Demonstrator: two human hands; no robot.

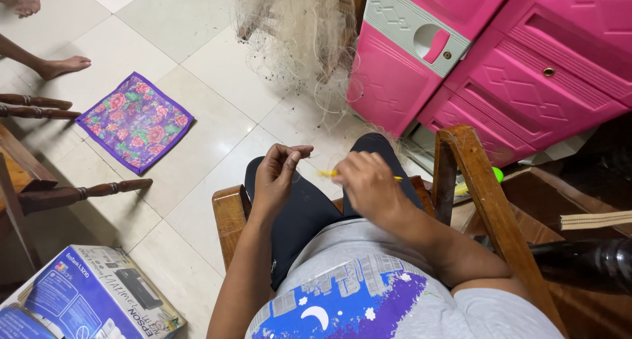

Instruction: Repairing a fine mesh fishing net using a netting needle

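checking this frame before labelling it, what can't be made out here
Head view only:
- Yellow tool: mostly hidden behind the right hand; shape unclear.
- Net thread between the fingers of the left hand: too thin to see.
- Fishing net: cut off by the top edge.
- Printer box: cut off at the bottom-left corner.

Two hands at work — a left hand (276, 174) and a right hand (368, 184) — with one yellow needle (327, 173) between them. One net (296, 29) hangs ahead. One floral cloth (135, 122) and one box (85, 296) lie on the floor — plus one pink cabinet (500, 62) and another person's two bare feet (62, 66).
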